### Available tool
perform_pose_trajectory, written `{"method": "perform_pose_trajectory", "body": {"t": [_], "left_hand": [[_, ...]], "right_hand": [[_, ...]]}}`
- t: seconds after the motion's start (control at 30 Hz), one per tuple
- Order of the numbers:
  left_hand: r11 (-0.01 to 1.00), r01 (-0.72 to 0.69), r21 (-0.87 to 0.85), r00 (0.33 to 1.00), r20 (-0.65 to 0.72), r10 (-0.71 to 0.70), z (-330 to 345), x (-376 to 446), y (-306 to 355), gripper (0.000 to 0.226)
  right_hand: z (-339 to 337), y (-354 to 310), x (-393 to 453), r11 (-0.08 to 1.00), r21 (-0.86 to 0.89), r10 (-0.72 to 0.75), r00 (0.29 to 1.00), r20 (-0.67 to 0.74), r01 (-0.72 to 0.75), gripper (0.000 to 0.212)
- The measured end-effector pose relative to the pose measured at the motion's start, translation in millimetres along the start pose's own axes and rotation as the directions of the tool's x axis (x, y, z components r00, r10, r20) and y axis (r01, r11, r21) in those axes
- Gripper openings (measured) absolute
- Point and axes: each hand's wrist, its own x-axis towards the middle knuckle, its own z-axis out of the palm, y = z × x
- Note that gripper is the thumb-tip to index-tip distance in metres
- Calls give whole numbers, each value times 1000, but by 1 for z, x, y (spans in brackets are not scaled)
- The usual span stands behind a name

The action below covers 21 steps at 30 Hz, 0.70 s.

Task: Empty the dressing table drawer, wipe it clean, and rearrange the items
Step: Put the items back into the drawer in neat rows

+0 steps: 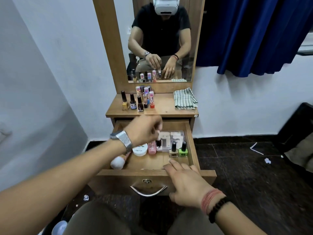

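The drawer of the dressing desk stands pulled out, with several things still inside. The left hand hangs over the back of the drawer, its fingers curled downward and blurred; the mirror above shows them pinching a small item, though what it is cannot be made out. The right hand rests on the front edge of the drawer, fingers spread and relaxed, tips reaching just inside. In the drawer lie a round white jar, a pink bottle beside it, a clear palette case toward the back, and two nail polish bottles standing at the right: a beige one and a green one. A makeup brush lies in the left front corner. On the desk top stand nail polish bottles and lipsticks in a group at the left, and a folded striped cloth lies at the right.
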Motion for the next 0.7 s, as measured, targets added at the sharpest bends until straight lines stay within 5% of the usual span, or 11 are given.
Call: {"method": "perform_pose_trajectory", "body": {"t": [0.17, 0.7], "left_hand": [[998, 0, 62, 995, 98, -6, 65, -1, -8, 17], [1000, 29, 10, 999, 17, -29, 94, 22, -11, 13]], "right_hand": [[-1, 0, -1, 1000, -7, -3, 1000, -5, 3, 73], [0, -1, -1, 1000, 11, -2, 1000, -11, 2, 69]]}}
